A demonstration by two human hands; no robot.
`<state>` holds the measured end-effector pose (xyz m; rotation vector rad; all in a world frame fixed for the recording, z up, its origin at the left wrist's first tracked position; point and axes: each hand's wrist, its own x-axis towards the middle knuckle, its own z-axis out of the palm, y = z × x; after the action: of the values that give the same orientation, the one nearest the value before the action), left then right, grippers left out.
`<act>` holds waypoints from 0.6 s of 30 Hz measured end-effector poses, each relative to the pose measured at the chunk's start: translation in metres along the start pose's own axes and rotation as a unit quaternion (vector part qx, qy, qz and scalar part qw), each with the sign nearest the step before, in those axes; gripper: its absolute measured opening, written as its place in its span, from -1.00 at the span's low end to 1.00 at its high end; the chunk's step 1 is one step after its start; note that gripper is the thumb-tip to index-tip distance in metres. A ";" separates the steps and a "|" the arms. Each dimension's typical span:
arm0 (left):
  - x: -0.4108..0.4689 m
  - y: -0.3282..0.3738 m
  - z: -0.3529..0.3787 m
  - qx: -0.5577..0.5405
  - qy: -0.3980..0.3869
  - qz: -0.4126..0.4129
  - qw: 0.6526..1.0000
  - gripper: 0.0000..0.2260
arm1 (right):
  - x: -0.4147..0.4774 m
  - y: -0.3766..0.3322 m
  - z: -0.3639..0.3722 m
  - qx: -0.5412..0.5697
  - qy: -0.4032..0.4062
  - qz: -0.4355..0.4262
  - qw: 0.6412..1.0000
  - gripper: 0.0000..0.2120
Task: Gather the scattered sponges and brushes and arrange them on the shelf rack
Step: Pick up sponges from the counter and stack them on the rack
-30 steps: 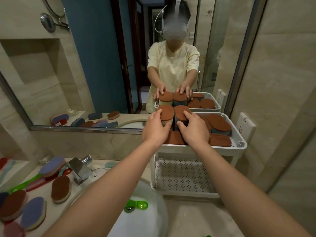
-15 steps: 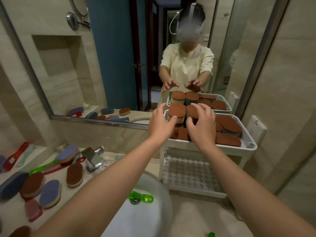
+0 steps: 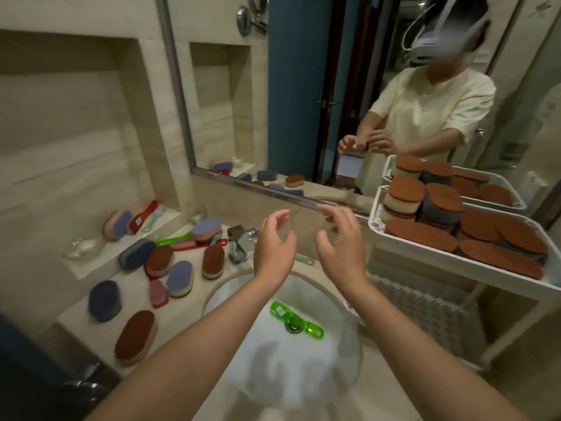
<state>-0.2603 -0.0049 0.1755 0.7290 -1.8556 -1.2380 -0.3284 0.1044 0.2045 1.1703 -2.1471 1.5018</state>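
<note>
At right, on the top tray of the white plastic shelf rack (image 3: 425,253), brown-topped oval sponges (image 3: 405,192) lie flat or stacked, long axes mostly across the tray. Both hands, on the two tall stacks a second ago, have drawn back and now hover above the white basin (image 3: 258,344). The left hand (image 3: 274,243) and right hand (image 3: 340,244) face each other, empty, fingers loosely curled. Left of the basin, scattered brown and purple oval sponges (image 3: 213,262) lie on the beige stone bench (image 3: 133,299), long axes mostly pointing toward the wall, a green-handled brush (image 3: 174,240) among them.
</note>
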 end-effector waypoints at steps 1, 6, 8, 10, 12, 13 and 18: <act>-0.002 -0.008 -0.011 0.005 0.015 -0.010 1.000 -0.61 | -0.006 -0.003 0.012 0.008 -0.018 0.009 1.000 -0.60; -0.011 -0.039 -0.067 0.024 0.083 -0.034 0.996 -0.68 | -0.030 -0.020 0.065 0.045 -0.094 0.029 0.994 -0.63; -0.014 -0.052 -0.089 0.037 0.102 -0.050 0.993 -0.72 | -0.037 -0.027 0.084 0.059 -0.122 0.029 0.990 -0.64; -0.018 -0.062 -0.109 0.056 0.117 -0.076 0.989 -0.75 | -0.042 -0.032 0.103 0.070 -0.145 0.030 0.987 -0.64; -0.023 -0.074 -0.128 0.067 0.133 -0.091 0.985 -0.75 | -0.047 -0.037 0.122 0.079 -0.168 0.032 0.982 -0.64; -0.025 -0.081 -0.136 0.075 0.139 -0.101 0.982 -0.75 | -0.050 -0.038 0.131 0.080 -0.181 0.035 0.980 -0.64; -0.034 -0.119 -0.178 0.113 0.135 -0.160 0.971 -0.75 | -0.066 -0.039 0.183 0.087 -0.241 0.058 0.965 -0.66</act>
<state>-0.0871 -0.1079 0.0957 1.2965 -1.7101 -1.0638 -0.2174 -0.0311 0.1117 1.6388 -2.4627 1.6102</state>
